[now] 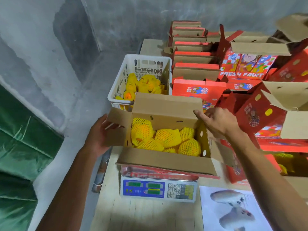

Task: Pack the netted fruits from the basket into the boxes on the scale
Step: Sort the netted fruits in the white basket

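An open cardboard box (pixel 165 161) sits on the digital scale (pixel 158 189), filled with several fruits in yellow foam nets (pixel 166 137). My left hand (pixel 100 134) is under the box's left side flap and touches it from outside. My right hand (pixel 218 120) rests at the far right corner, thumb and fingers pinching the rear flap's edge. Behind the box stands a white plastic basket (pixel 126 67) with more netted fruits (pixel 145 85) low inside it.
Red "FRESH FRUIT" cartons (pixel 241 70), some folded flat and some open, crowd the table to the right and behind. A printed sheet (pixel 230 209) lies near the front right. A grey wall and green tarp (pixel 21 139) are at the left.
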`<state>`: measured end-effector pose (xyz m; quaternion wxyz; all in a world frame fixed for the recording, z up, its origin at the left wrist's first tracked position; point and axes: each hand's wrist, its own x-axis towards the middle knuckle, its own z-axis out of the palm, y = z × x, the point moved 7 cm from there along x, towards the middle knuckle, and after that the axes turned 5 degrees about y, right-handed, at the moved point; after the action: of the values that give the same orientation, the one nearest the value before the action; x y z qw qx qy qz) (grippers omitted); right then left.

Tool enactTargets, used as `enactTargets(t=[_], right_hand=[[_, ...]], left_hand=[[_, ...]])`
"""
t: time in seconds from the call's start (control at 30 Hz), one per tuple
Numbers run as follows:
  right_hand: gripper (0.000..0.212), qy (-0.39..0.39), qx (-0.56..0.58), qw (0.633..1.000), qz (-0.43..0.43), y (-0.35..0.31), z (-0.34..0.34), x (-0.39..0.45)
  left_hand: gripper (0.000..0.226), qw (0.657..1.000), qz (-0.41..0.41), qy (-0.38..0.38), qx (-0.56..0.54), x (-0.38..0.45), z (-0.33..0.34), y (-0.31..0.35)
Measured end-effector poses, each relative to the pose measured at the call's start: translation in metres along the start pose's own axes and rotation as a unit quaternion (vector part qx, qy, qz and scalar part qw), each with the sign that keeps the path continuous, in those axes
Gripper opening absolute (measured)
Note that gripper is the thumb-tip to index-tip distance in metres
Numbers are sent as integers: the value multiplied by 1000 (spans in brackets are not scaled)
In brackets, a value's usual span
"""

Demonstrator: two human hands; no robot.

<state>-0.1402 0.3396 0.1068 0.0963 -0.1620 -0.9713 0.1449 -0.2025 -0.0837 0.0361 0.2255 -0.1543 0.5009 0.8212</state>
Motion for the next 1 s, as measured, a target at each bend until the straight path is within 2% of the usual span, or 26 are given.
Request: enactTargets(t=[0.1,0.23,0.3,0.37,0.43,0.53,0.6,0.7,0.87,0.93,1.0], right_hand=[[82,-29,57,997,52,23,8,-25],[59,31,241,964,105,42,15,-51],[47,80,279,946,142,48,15,-60],[50,109,260,943,177,58,15,-68],[60,88,269,938,202,65,21,-76],[66,46,308,929,202,64,30,-86],[59,40,320,930,177,61,31,-89],[59,-2,381,906,188,63,40,-95],[48,-17,500,836,226,54,35,-101],[58,-27,546,804,234,53,30,-98],[73,-67,611,751,240,53,28,-97]], left_hand=[[46,999,18,-16,39,-10,3,-1],[51,977,64,36,200,-21,4,18],[60,954,75,69,282,-27,7,30],[62,915,100,107,375,-31,14,39],[51,872,151,131,446,-32,24,45],[34,846,199,158,468,-32,30,46],[32,852,198,165,455,-29,28,43],[34,864,171,174,441,-22,19,37],[46,904,116,171,373,-28,16,31],[45,909,115,174,360,-29,17,33],[39,923,103,170,329,-30,17,30]])
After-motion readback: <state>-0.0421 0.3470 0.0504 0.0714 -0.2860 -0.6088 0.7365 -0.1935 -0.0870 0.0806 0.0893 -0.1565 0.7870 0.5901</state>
